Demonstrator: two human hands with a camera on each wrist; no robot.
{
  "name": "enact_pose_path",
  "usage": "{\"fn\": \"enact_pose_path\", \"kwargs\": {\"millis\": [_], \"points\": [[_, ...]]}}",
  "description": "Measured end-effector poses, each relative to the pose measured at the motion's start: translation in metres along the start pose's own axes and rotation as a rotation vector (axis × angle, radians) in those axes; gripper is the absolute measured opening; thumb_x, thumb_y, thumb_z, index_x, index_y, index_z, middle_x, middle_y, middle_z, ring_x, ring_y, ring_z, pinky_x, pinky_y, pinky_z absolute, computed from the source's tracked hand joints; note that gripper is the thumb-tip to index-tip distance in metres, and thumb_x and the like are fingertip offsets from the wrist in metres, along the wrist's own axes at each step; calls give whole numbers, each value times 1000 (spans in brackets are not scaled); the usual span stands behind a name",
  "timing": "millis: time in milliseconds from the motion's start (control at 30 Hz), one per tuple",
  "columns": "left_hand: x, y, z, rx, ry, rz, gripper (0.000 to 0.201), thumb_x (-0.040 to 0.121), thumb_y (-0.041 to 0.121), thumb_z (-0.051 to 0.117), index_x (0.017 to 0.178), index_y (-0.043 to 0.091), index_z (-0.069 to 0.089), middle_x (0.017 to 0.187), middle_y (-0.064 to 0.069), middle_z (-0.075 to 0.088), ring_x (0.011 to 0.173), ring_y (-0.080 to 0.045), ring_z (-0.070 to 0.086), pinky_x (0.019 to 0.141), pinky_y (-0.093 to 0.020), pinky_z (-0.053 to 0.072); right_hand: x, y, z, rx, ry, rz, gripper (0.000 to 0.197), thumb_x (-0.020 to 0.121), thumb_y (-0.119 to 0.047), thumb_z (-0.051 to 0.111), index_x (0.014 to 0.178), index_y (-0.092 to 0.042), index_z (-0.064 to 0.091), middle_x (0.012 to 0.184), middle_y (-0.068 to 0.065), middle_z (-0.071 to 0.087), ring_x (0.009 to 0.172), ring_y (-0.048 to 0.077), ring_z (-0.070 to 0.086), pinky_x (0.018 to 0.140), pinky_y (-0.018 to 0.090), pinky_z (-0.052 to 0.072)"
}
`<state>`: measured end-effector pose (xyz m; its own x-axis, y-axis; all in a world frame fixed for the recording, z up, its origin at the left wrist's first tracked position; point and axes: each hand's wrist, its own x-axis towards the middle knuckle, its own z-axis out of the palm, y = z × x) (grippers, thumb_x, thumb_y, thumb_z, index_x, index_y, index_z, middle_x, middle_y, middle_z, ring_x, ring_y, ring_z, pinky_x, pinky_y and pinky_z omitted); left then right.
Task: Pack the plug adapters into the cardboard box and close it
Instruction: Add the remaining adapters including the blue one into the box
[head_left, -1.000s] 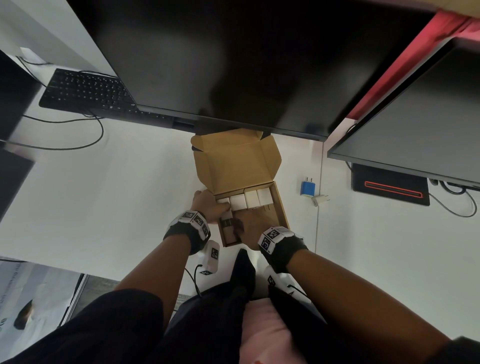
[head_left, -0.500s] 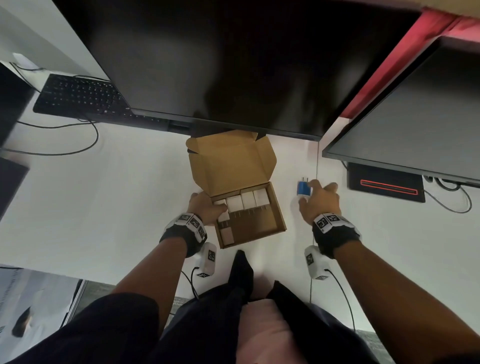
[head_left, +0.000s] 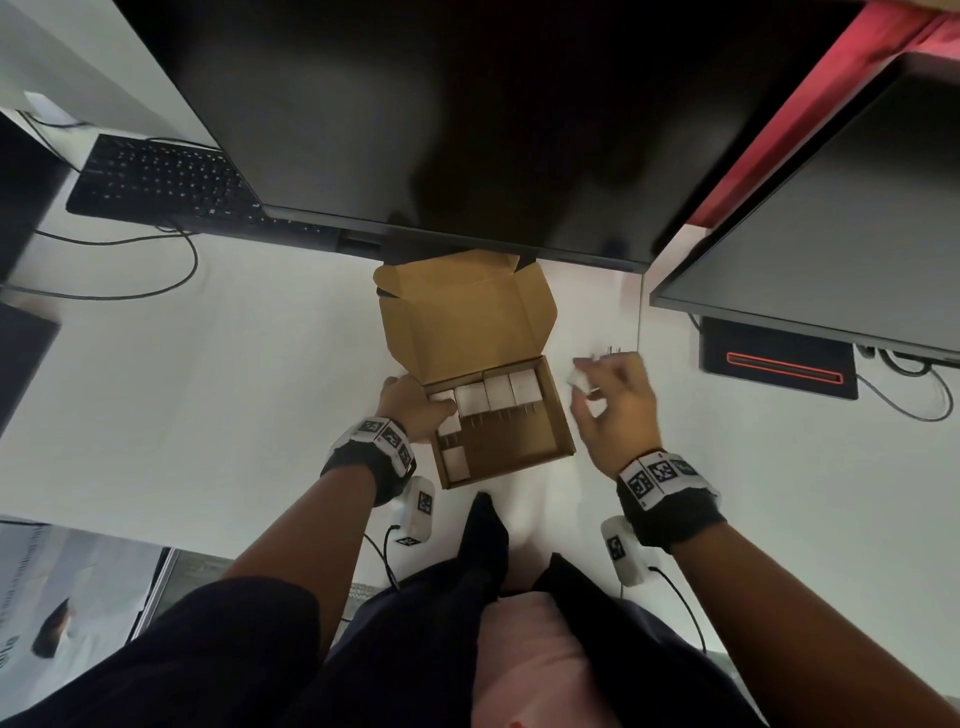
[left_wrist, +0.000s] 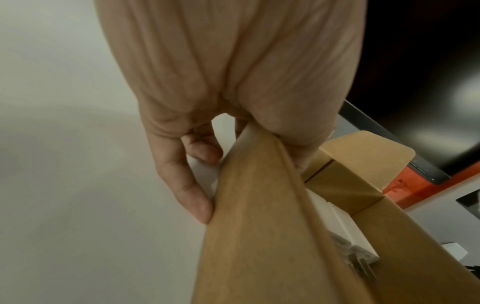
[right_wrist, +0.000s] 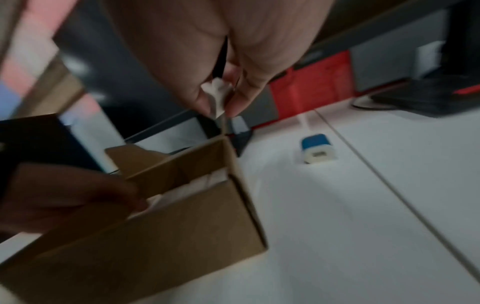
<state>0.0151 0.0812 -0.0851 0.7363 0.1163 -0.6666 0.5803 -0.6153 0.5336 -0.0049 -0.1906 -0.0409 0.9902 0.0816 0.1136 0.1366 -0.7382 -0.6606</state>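
Note:
The brown cardboard box (head_left: 524, 452) lies open on the white desk, its lid (head_left: 462, 317) folded back. A row of white plug adapters (head_left: 493, 395) fills its far side, and one more adapter (head_left: 454, 462) lies at the near left. My left hand (head_left: 415, 402) grips the box's left wall (left_wrist: 259, 205), fingers outside and thumb over the rim. My right hand (head_left: 608, 395) hovers just right of the box and pinches a white plug adapter (right_wrist: 215, 98) between thumb and fingers. A blue plug adapter (right_wrist: 318, 149) lies on the desk beyond it.
A large dark monitor (head_left: 441, 130) overhangs the box's lid, and a second monitor (head_left: 831, 234) stands at the right. A black keyboard (head_left: 156, 176) with cables sits far left. A black device with a red stripe (head_left: 779, 358) lies at the right, past a desk seam (right_wrist: 389, 185).
My right hand left the box, reached right to the adapters on the desk, picked up the white one and now carries it back toward the box. The left hand kept its hold.

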Motion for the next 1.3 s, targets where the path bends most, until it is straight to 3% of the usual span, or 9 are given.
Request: {"fn": "enact_pose_path", "kwargs": {"millis": [100,200,300,566,800,933,1100,1233,1299], "points": [[-2,2,-1,12,-11,17,15,62,41,57,67,27,56,91,-10,71,109,-37,63,94,-48,57,-1,-23,12,-15,-305,-198,39,89,-4,68,126,-13,62,114,8,55,84,15,58,81,23,50],[-6,4,-3,32,-10,25,13,63,39,55,68,27,56,93,-8,71,110,-37,62,96,-49,55,0,-42,32,-153,-651,-196,33,89,-5,64,121,-13,60,114,9,60,93,26,62,85,39,53],[-7,5,-2,50,-13,27,11,67,38,56,70,28,55,93,-8,68,111,-36,59,95,-47,54,5,-54,50,-311,-796,-231,20,90,-9,62,110,-11,66,112,8,62,100,28,62,91,43,52],[-9,7,-4,63,8,52,21,79,25,64,63,27,52,75,4,58,112,-39,60,98,-50,55,9,-64,74,-380,-819,-203,18,88,-2,56,101,-9,67,110,10,59,97,33,63,83,42,52],[-10,6,-3,112,13,77,14,84,24,62,73,28,55,94,-5,62,121,-36,49,98,-40,45,5,-54,78,-369,-772,-179,19,85,-2,61,100,-11,68,110,6,56,89,29,64,78,39,54],[-10,7,-3,134,7,106,19,86,22,60,70,28,51,93,-5,62,119,-38,51,102,-42,44,1,-45,79,-310,-735,-106,25,84,-8,65,106,-16,71,113,2,53,90,27,61,80,37,55],[-10,5,-2,118,10,108,4,86,24,62,87,23,58,99,-5,60,124,-38,47,100,-41,43,-3,-41,76,-252,-693,-98,20,85,-16,66,103,-16,74,102,4,62,92,23,60,81,35,53],[-11,6,-3,106,17,108,18,87,24,63,73,29,52,98,-6,59,125,-39,48,104,-44,45,-6,-38,75,-257,-676,-131,12,88,-19,62,86,-15,73,89,3,68,86,22,63,78,35,52],[-12,7,-4,103,17,101,23,86,24,63,70,30,48,98,-6,59,124,-39,48,104,-45,45,-5,-40,75,-271,-681,-149,15,90,-20,60,85,-13,72,88,3,70,85,21,63,79,35,53]]}}
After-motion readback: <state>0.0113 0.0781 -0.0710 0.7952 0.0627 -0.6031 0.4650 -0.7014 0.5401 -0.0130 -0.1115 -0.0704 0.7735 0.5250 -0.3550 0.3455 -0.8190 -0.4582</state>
